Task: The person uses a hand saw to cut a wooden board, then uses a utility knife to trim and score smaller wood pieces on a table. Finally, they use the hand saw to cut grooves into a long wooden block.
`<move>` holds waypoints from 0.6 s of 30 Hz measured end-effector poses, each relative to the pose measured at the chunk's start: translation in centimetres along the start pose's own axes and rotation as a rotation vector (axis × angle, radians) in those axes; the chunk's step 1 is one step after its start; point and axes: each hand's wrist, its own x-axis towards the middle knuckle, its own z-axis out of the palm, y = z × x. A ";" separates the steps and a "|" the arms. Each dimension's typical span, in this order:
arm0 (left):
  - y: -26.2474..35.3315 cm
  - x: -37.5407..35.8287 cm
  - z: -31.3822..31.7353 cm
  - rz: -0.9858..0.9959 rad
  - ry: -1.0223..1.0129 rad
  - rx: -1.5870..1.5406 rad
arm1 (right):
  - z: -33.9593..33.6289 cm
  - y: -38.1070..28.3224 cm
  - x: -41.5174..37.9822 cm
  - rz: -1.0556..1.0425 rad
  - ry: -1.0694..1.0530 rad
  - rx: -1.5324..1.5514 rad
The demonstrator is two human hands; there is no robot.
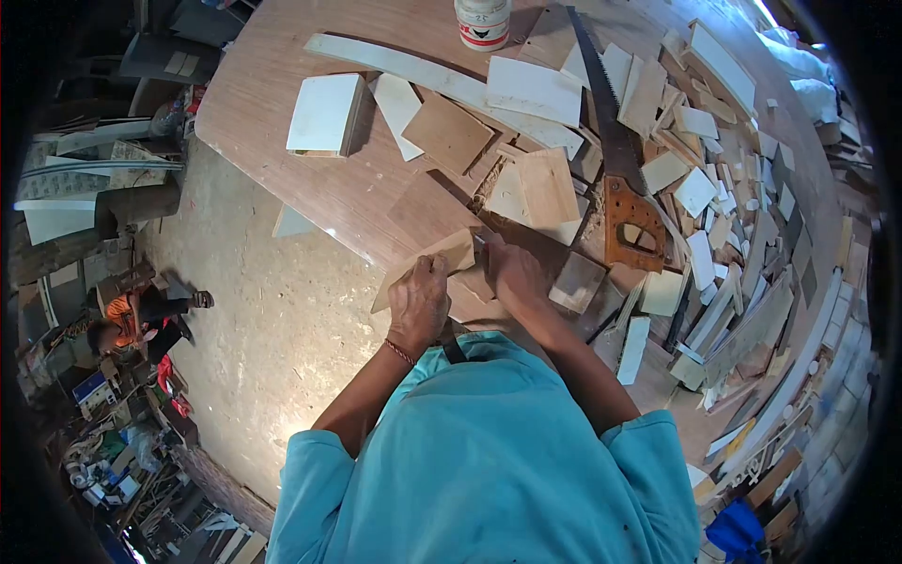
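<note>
Close to my body, at the table's near edge, my left hand [420,299] is closed on a thin brown wooden board [455,252] held at a tilt. My right hand [515,273] is closed at the board's right end. A small dark edge shows by its fingertips, but what it grips is too hidden to name. Just beyond both hands lie a flat brown panel [425,209] and pale wood blocks [548,188]. To the right of my right hand rests a small square wood piece [577,282].
A handsaw [620,150] with a wooden handle lies among many offcuts [700,188] on the right. A white jar [483,23] stands at the back of the table [263,85], near a long pale strip [404,64]. Left, on the floor, a person [132,315] sits among clutter.
</note>
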 end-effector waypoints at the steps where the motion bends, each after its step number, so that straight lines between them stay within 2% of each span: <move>1: 0.0 0.0 -0.1 -0.002 -0.017 0.010 | 0.8 0.6 0.2 -0.021 0.026 0.008; 6: 0.2 -0.5 0.3 -0.012 0.008 -0.025 | 1.7 2.0 -0.3 -0.025 0.017 0.130; 8: 0.1 -0.7 0.5 -0.021 0.010 -0.032 | 3.8 3.3 -0.3 -0.073 0.188 0.143; 9: 0.1 -1.2 1.0 0.006 0.024 -0.078 | 3.4 2.8 -0.4 -0.074 0.182 0.139; 11: 0.0 -1.9 2.1 0.035 0.043 -0.125 | 2.2 1.7 -0.5 0.287 -0.115 0.998; 12: 0.0 -2.2 2.6 0.069 0.030 -0.057 | 1.8 1.4 -0.5 0.284 -0.114 0.995; 14: 0.1 -2.6 3.1 0.102 0.020 0.009 | 1.2 0.9 -0.7 0.271 -0.160 1.272; 18: 0.7 -2.2 1.5 0.130 0.183 -0.010 | -0.5 -0.3 -0.3 0.162 -0.133 1.359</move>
